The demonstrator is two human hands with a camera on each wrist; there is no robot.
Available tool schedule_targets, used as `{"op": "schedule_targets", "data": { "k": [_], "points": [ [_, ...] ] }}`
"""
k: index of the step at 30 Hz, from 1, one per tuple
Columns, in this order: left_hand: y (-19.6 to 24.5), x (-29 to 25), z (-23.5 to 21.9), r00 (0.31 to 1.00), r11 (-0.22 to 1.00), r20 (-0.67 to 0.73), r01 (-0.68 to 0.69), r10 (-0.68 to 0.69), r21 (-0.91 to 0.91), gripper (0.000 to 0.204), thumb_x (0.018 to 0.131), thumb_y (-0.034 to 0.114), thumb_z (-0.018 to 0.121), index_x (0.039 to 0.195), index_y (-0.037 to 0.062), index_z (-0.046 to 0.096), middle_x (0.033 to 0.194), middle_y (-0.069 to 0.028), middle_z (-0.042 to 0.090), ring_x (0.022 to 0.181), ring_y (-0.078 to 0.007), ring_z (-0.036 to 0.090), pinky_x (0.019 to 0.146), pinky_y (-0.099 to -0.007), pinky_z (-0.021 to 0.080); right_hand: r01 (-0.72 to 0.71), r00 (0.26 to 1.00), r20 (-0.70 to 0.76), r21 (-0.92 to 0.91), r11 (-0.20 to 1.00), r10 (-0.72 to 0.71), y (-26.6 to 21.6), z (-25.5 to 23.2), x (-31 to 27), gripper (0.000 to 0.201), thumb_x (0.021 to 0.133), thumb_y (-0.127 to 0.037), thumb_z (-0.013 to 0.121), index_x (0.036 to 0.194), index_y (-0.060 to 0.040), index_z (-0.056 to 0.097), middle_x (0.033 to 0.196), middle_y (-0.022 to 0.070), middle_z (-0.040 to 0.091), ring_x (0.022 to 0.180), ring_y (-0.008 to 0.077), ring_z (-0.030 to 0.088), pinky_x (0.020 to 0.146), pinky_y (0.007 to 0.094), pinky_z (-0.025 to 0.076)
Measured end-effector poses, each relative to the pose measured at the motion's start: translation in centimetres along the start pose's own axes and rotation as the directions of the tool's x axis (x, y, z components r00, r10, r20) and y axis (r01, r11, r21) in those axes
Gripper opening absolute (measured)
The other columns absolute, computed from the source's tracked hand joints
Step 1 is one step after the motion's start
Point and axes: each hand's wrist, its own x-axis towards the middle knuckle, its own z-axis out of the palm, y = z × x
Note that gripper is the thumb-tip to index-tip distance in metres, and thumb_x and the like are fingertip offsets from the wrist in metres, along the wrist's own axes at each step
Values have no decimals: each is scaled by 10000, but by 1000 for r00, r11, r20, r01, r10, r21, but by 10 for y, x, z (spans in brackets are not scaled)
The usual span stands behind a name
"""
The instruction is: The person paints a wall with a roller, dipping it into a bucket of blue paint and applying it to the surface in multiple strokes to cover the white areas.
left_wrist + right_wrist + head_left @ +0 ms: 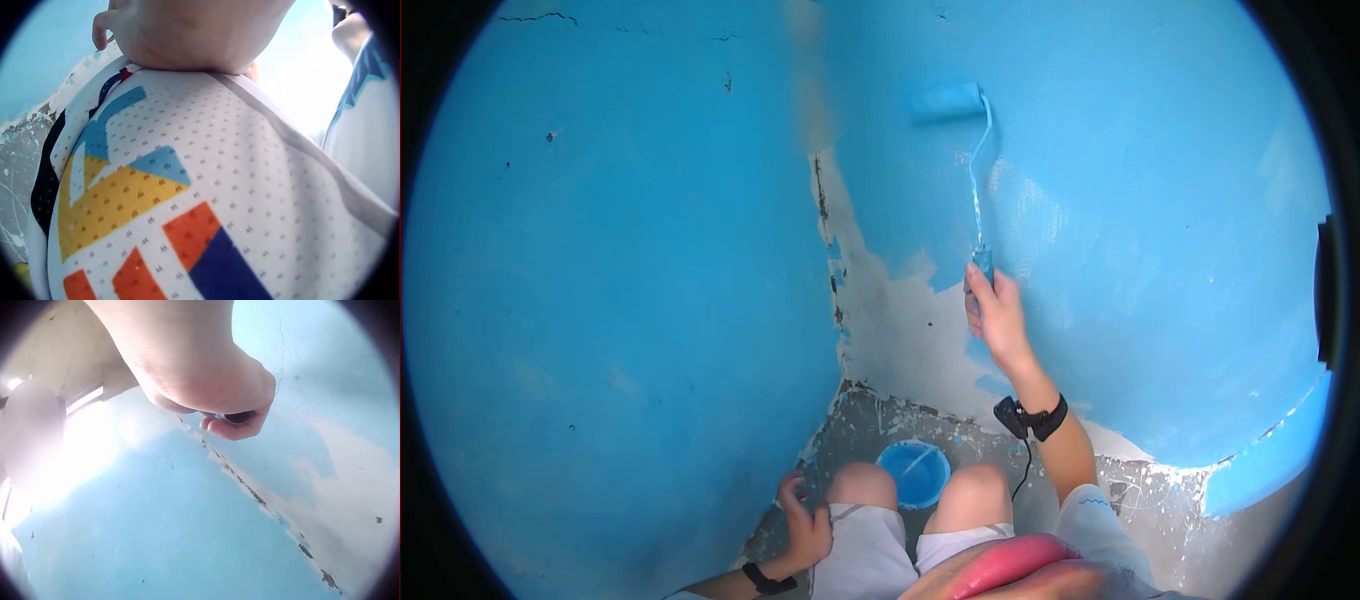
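My right hand (998,310) grips the blue-smeared handle (983,258) of a paint roller (947,103). The roller's sleeve lies up against the right wall (1120,250), its bent wire frame streaked with paint. In the right wrist view, curled fingers (240,431) wrap the handle, whose dark end (237,417) shows; the roller's sleeve is hidden there. My left hand (808,535) rests by the thigh on the white shorts (855,550), fingers loosely bent and holding nothing. The left wrist view shows that hand (187,31) on the printed fabric.
Between the knees stands a blue bucket (946,482) with blue paint and a pale stick inside. Cracked, chipped plaster runs down the wall corner (836,300). Beside it is a whitish unpainted patch (915,330). Paint splatters the grey floor (855,425).
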Motion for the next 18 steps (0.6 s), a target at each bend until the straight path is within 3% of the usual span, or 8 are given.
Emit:
{"op": "schedule_targets", "data": {
  "k": [2, 4, 8, 10, 13, 17, 18],
  "points": [
    [-1, 3, 4, 1000, 1000, -15, -2, 2, -4, 580, 822, -14, 530, 1367, -40, 333, 1455, -257, 344, 1290, -383, 419, 1025, -454, 412, -41, 999, -10, -15, 999, 41, 26, -9, -9, 327, 1030, -348, 604, 839, -110, 485, 604, -66, 409, 463, 39, 365, 410, 232, 286],
    [0, 2, 7, 998, 1000, -62, -6, 7, 22, 555, 821, -52, 508, 1349, 21, 353, 1428, -211, 396, 1200, -318, 496, 1024, -416, 427, -70, 996, -59, -91, 993, 65, 60, -34, -24, 329, 1029, -341, 607, 831, -105, 491, 594, -64, 415, 475, 40, 385, 420, 235, 296],
    [-10, -1, 7, 998, 998, -17, 58, -58, 4, 563, 822, -50, 510, 1359, 18, 355, 1416, -212, 417, 1179, -321, 515, 1006, -418, 441, -125, 981, -177, -271, 954, 79, 108, -92, -72, 350, 1025, -348, 610, 819, -79, 523, 602, -50, 447, 508, 53, 420, 459, 261, 329],
    [-6, 5, 7, 1000, 999, -2, -9, 9, 52, 573, 823, -43, 508, 1372, 14, 355, 1417, -217, 422, 1168, -322, 522, 991, -419, 449, -235, 953, -277, -404, 884, 126, 119, -116, -102, 353, 1017, -355, 613, 835, -59, 554, 611, -46, 452, 532, 66, 423, 495, 281, 346],
    [-3, 6, 7, 1000, 998, 25, -13, 11, 59, 574, 826, -24, 505, 1377, 2, 348, 1432, -223, 410, 1181, -323, 512, 1000, -421, 439, -331, 923, -339, -459, 825, 182, 121, -141, -141, 361, 1011, -355, 613, 849, -37, 559, 631, -26, 465, 574, 90, 451, 531, 310, 367],
    [5, 4, 5, 997, 997, 44, 57, -59, 47, 560, 836, -10, 536, 1364, -31, 352, 1460, -269, 363, 1292, -380, 440, 1022, -448, 422, -305, 929, -350, -554, 775, 115, 131, -150, -159, 353, 1019, -330, 593, 860, -17, 555, 649, 3, 470, 610, 110, 473, 558, 334, 377],
    [6, 4, 4, 998, 999, 51, 41, -42, 31, 558, 841, -12, 538, 1366, -27, 349, 1466, -270, 358, 1298, -383, 437, 1025, -448, 421, -277, 943, -320, -603, 748, 91, 126, -143, -157, 358, 1022, -323, 583, 868, -2, 551, 650, 45, 485, 605, 158, 488, 570, 357, 385]
  ]
}}
